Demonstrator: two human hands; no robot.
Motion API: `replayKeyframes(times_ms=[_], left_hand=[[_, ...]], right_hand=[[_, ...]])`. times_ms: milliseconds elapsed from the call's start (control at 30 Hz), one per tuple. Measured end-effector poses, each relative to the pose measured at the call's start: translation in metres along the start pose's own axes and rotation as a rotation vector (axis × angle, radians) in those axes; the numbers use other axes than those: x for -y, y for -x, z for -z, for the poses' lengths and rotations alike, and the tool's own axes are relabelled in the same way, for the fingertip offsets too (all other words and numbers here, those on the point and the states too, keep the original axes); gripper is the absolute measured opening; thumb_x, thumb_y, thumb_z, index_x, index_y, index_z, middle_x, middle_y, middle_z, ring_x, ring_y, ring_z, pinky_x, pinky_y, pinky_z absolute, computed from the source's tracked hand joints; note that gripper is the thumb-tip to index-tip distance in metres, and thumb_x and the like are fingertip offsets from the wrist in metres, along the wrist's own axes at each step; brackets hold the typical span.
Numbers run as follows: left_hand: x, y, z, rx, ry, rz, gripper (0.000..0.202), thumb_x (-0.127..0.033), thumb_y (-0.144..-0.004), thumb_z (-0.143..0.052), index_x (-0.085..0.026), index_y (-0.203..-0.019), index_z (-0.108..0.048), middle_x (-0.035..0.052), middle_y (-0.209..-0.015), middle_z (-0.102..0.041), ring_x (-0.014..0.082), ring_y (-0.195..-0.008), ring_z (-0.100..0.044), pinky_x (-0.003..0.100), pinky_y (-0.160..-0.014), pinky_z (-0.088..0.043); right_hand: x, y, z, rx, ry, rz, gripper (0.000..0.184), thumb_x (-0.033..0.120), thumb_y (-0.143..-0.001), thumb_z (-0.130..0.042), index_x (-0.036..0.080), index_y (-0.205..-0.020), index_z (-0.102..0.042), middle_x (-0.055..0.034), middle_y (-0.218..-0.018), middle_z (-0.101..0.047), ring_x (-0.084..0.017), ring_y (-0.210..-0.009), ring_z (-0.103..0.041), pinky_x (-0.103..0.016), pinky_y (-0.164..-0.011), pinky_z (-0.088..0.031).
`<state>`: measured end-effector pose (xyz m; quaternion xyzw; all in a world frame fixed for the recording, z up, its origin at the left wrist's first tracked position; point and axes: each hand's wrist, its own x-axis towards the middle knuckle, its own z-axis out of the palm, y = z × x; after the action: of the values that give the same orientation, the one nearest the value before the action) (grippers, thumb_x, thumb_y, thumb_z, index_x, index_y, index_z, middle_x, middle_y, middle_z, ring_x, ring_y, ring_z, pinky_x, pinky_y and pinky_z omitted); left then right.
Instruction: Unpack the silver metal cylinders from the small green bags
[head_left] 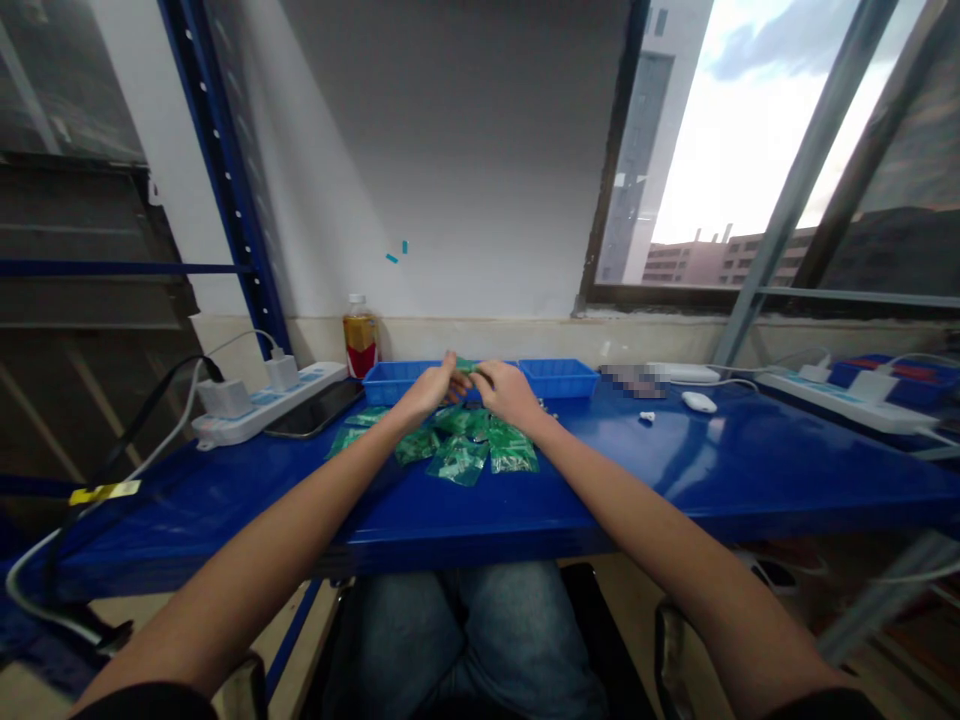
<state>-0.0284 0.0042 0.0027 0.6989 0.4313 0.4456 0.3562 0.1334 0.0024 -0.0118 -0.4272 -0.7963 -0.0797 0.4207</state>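
2 denim-clad legs (pixel 480 640) are located nearest the viewer, below the front edge of 1 blue table (pixel 660 480). 2 bare forearms (pixel 300 530) extend over that edge from the left and right. On the tabletop, at least 6 green packets (pixel 457 460) lie in an overlapping group between and below the wrists (the overlap prevents an exact count). Each is flat, clear-skinned and shiny, with green contents and small pale details too fine to identify.

1 further green packet (pixel 465 366) is located above the group, between the fingertips of both hands. It is small, bright green and partly covered by fingers. The right hand (pixel 508 390) pinches its right side between thumb and fingers. The left hand (pixel 439 386) has its fingers bent against the left side; whether they grip cannot be told.

2 blue bins (pixel 559 382) stand side by side behind the hands. 1 phone (pixel 315 408) and 1 power strip (pixel 300 388) lie to the left; 1 white earbud case (pixel 699 402) lies to the right. 1 capped bottle (pixel 361 340) of amber liquid stands behind the phone. 2 blue tape pieces (pixel 392 258) mark the wall (pixel 480 200) beyond.
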Motion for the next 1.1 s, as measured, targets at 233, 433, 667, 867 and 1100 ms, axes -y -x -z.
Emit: replayKeyframes(times_ms=[233, 433, 667, 867, 1100], left_hand=[[0.005, -0.004, 0.016, 0.023, 0.241, 0.296, 0.026, -0.038, -0.072, -0.060, -0.013, -0.068, -0.063, 0.0008, -0.061, -0.056, 0.0082, -0.047, -0.045, 0.022, -0.049, -0.036], [0.000, -0.008, 0.020, -0.219, 0.244, 0.180, 0.014, -0.027, -0.069, -0.059, -0.013, -0.068, -0.057, -0.0009, -0.064, -0.055, 0.0073, -0.048, -0.044, 0.020, -0.047, -0.035], [0.013, -0.016, 0.052, -0.397, 0.320, 0.193, 0.022, -0.035, -0.076, -0.055, -0.015, -0.085, -0.058, -0.0008, -0.067, -0.055, 0.0068, -0.046, -0.043, 0.018, -0.045, -0.033], [0.027, -0.016, 0.044, -0.102, -0.431, -0.061, 0.021, -0.030, -0.073, -0.054, -0.015, -0.080, -0.066, 0.0042, -0.069, -0.063, 0.0164, -0.062, -0.056, 0.025, -0.058, -0.043], [0.030, -0.011, 0.028, 0.300, -0.843, -0.349, 0.049, -0.007, -0.062, -0.041, -0.016, -0.102, -0.069, 0.0068, -0.102, -0.064, 0.0181, -0.096, -0.060, 0.026, -0.091, -0.044]], right_hand=[[0.008, 0.005, 0.009, 0.124, 0.166, 0.118, 0.029, 0.023, -0.093, -0.042, 0.019, -0.112, -0.064, -0.0090, -0.099, -0.060, -0.018, -0.091, -0.057, -0.026, -0.082, -0.043], [0.002, 0.003, 0.002, 0.061, 0.089, 0.035, 0.034, 0.024, -0.089, -0.050, 0.014, -0.121, -0.056, -0.0117, -0.107, -0.057, -0.020, -0.104, -0.053, -0.031, -0.092, -0.042], [-0.013, 0.001, -0.004, 0.183, 0.084, -0.085, 0.040, 0.027, -0.088, -0.052, 0.006, -0.122, -0.053, -0.0136, -0.104, -0.062, -0.022, -0.099, -0.054, -0.033, -0.092, -0.040], [-0.008, 0.002, -0.005, 0.332, 0.145, -0.034, 0.031, 0.030, -0.090, -0.050, 0.010, -0.110, -0.064, -0.0124, -0.100, -0.065, -0.021, -0.097, -0.055, -0.032, -0.092, -0.038], [-0.004, 0.004, -0.008, 0.406, 0.174, 0.013, 0.032, 0.030, -0.090, -0.050, 0.011, -0.111, -0.065, -0.0133, -0.103, -0.066, -0.022, -0.099, -0.057, -0.032, -0.092, -0.037]])
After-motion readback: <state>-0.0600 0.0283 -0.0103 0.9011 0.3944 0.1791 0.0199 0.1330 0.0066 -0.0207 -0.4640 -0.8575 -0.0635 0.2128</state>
